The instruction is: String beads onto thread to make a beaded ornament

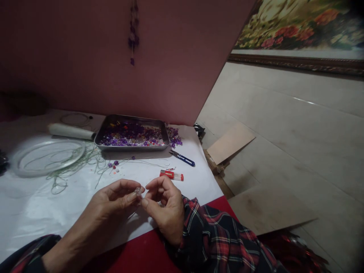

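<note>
At the lower centre of the frame, we see the left hand (105, 206) with its grip narrow, pinching a small clear bead cluster (138, 191), while the right hand (167, 206) has thumb and forefinger bent close against the cluster's near side; we cannot tell whether that second grip holds anything. As far as we can judge, several clear beads are already joined, since they sit as one lump, but we cannot say whether the piece is complete. Plenty remains unused: mixed beads (127, 132) fill the metal tray (133, 148) at upper centre, and a few loose purple and red beads (114, 167) lie on the worktop (82, 197) before the hands. The thread snips (183, 158) and the red lighter (172, 174) lie apart from both hands, right of centre. Fingertips cover part of the cluster, so we can neither count its beads nor follow any thread through it. The green thread (92, 151) at left is too tangled to trace, and a dark object (3, 163) is cut off by the left edge.
</note>
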Demonstrator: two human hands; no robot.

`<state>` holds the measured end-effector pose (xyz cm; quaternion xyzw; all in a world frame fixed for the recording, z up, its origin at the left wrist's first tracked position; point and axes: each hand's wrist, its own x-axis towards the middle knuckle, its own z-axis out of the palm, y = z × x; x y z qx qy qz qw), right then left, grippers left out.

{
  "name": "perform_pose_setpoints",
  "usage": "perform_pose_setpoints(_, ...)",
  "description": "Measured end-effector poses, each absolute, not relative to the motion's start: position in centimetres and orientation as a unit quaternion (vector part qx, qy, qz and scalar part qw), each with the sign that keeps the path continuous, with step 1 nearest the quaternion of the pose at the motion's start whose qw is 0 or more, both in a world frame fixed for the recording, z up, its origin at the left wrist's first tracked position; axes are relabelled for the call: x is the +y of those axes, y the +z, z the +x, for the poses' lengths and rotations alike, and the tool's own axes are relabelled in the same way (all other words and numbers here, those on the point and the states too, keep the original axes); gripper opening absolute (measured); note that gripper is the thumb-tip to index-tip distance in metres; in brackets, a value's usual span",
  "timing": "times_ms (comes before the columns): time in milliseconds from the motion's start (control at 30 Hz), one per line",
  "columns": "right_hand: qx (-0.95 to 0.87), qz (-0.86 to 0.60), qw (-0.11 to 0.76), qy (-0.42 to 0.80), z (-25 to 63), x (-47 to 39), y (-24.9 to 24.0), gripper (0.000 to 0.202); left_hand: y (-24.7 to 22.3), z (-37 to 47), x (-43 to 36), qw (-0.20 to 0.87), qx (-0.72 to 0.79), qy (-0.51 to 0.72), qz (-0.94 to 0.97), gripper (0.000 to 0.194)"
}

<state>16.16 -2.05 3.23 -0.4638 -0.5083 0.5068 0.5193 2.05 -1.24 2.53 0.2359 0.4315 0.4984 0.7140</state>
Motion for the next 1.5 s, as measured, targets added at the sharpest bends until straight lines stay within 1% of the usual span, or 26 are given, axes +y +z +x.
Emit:
perform_pose_setpoints(667, -0.495, -0.452, 0.516, 0.533, 16.19, -2.05, 3.32, 0.019, 2.65, 2.03, -1.29, 0.717, 0.432, 0.488, 0.249, 0.017)
perform_pose_setpoints(967, -0.485, -0.454, 0.516, 0.541, 16.21, -1.87, 3.29, 0.020, 2.72, 2.07, -1.34, 0.719, 0.434, 0.486, 0.240, 0.020)
perform_pose_setpoints(1167, -0.484, -0.450, 0.516, 0.545, 16.22, -1.90, 3.32, 0.020, 2.91, 2.15, -1.37, 0.715, 0.436, 0.488, 0.245, 0.017)
perform_pose_setpoints(1333, -0.483, -0.449, 0.515, 0.547, 16.29, -1.86, 3.22, 0.020, 2.96, 2.22, -1.35, 0.709, 0.443, 0.491, 0.245, 0.021)
perform_pose_setpoints(1500, -0.482, -0.447, 0.516, 0.550, 16.30, -1.88, 3.18, 0.020, 2.95, 2.18, -1.32, 0.720, 0.436, 0.485, 0.239, 0.020)
